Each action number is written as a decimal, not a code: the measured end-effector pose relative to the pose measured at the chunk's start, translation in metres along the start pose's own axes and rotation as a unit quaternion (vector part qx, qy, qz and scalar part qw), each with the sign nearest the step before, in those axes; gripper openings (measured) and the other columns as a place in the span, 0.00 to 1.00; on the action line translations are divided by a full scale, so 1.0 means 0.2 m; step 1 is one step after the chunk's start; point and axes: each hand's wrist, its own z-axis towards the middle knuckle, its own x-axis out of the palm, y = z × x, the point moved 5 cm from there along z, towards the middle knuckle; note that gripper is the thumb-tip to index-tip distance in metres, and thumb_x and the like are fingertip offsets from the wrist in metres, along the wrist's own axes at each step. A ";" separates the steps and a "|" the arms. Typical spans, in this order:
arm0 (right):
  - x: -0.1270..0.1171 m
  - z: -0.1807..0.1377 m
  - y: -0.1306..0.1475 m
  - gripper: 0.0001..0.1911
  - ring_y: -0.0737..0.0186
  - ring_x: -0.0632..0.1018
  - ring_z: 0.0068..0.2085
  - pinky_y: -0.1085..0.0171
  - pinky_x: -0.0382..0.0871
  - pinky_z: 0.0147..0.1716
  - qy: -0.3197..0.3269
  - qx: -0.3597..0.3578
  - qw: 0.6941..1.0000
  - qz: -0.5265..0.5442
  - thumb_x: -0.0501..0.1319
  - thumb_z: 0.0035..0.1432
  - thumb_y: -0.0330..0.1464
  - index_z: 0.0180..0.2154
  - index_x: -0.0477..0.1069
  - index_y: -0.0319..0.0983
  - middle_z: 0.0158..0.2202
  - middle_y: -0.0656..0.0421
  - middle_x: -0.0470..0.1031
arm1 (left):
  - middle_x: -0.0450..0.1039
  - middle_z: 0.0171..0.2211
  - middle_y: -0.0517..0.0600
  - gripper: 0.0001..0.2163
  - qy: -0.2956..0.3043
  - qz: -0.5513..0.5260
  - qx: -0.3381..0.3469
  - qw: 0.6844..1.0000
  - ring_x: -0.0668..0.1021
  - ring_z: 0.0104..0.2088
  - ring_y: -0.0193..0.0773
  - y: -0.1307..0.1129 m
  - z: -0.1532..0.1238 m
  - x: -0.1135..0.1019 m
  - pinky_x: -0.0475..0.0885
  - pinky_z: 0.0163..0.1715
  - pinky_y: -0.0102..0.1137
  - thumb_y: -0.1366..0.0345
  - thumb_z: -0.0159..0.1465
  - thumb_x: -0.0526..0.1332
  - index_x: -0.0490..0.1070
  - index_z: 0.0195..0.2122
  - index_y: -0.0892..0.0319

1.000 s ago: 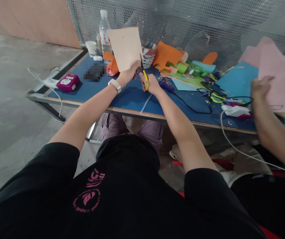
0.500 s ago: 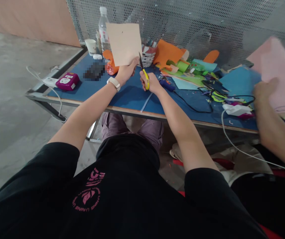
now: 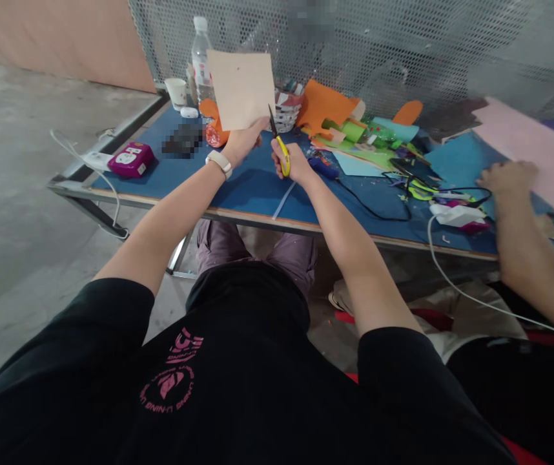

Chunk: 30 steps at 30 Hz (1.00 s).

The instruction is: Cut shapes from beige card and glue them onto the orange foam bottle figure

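Observation:
My left hand (image 3: 246, 141) pinches the lower edge of a beige sheet of paper (image 3: 242, 89), held up above the far side of the table. In my right hand (image 3: 292, 160) is a pair of yellow-handled scissors (image 3: 283, 154). Their dark blades point up and look closed, with the tips beside the sheet's lower right edge; whether they touch it I cannot tell. Behind the paper stand a clear plastic bottle (image 3: 201, 61) and a woven basket (image 3: 287, 108), both partly hidden. A blue glue gun (image 3: 324, 168) lies to the right of my right hand.
A co-worker's hand (image 3: 512, 177) rests near a pink sheet (image 3: 531, 152) at the right. Coloured paper scraps, including an orange piece (image 3: 325, 106), cover the table's back right. At left are a magenta box (image 3: 132, 159), a paper cup (image 3: 177, 92) and a white cable (image 3: 76, 152).
The co-worker's pink sheet has come down towards the table, and that person's hand has lowered. My hands, the beige paper and the scissors have hardly moved.

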 end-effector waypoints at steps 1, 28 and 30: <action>0.00 -0.01 0.02 0.47 0.65 0.67 0.20 0.67 0.61 0.13 0.001 0.006 1.000 0.003 0.72 0.75 0.80 0.36 0.62 0.48 0.23 0.68 0.55 | 0.66 0.27 0.45 0.28 -0.001 -0.008 0.001 1.000 0.72 0.31 0.40 0.00 0.00 0.00 0.66 0.36 0.32 0.72 0.98 0.60 0.73 0.33 0.55; 0.03 -0.03 0.06 0.50 0.62 0.67 0.20 0.64 0.62 0.14 -0.001 0.009 1.000 -0.015 0.70 0.68 0.86 0.36 0.62 0.49 0.22 0.67 0.58 | 0.62 0.21 0.44 0.34 -0.066 -0.098 0.028 0.993 0.70 0.24 0.37 0.03 0.05 -0.01 0.66 0.30 0.31 0.70 0.93 0.66 0.64 0.24 0.53; 0.02 -0.04 0.06 0.49 0.62 0.66 0.20 0.63 0.62 0.14 -0.006 0.008 1.000 -0.013 0.70 0.69 0.86 0.36 0.62 0.49 0.22 0.68 0.58 | 0.63 0.20 0.44 0.35 -0.049 -0.088 0.024 0.995 0.68 0.24 0.35 0.05 0.05 -0.01 0.64 0.30 0.30 0.72 0.93 0.64 0.64 0.23 0.53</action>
